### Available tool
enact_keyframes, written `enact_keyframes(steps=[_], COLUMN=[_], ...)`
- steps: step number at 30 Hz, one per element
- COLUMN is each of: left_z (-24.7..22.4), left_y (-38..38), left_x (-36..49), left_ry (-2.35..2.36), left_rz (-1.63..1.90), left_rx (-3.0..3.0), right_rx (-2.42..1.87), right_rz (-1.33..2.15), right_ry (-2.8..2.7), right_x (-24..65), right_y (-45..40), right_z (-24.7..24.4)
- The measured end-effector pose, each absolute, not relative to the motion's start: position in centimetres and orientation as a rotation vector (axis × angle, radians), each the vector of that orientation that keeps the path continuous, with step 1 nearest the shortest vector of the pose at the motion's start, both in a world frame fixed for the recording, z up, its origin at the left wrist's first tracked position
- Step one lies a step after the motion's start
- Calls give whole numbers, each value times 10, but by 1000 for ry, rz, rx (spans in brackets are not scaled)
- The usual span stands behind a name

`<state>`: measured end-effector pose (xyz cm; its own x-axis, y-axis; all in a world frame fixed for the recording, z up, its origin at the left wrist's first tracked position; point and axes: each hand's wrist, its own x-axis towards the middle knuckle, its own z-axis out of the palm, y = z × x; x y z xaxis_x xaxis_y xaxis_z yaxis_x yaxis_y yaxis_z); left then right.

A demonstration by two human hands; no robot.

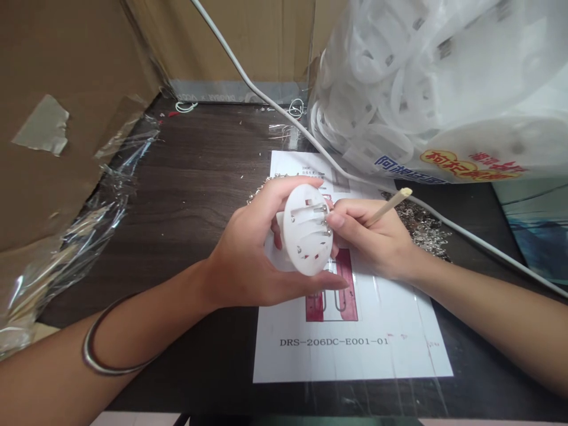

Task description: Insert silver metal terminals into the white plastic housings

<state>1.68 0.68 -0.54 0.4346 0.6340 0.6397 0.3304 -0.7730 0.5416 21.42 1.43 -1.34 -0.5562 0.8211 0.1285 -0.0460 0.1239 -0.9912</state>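
Left hand (249,248) grips white disc (306,235), right hand (380,244) wooden stick (389,207), cable (270,100) and bag (426,100) beyond.

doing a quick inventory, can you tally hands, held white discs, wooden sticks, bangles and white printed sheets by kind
left hand, right hand: 2
held white disc: 1
wooden stick: 1
bangle: 1
white printed sheet: 1
total: 6
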Motion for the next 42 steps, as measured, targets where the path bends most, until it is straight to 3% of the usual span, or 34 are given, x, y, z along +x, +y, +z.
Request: enact_keyframes(steps=[42], left_z=[-3], left_y=[6], left_x=[20], left_ry=[864], left_rz=[1276], left_rx=[2413], right_rx=[-565], right_rz=[1770], right_ry=[-1430], right_x=[215], right_y=[15], right_z=[-12])
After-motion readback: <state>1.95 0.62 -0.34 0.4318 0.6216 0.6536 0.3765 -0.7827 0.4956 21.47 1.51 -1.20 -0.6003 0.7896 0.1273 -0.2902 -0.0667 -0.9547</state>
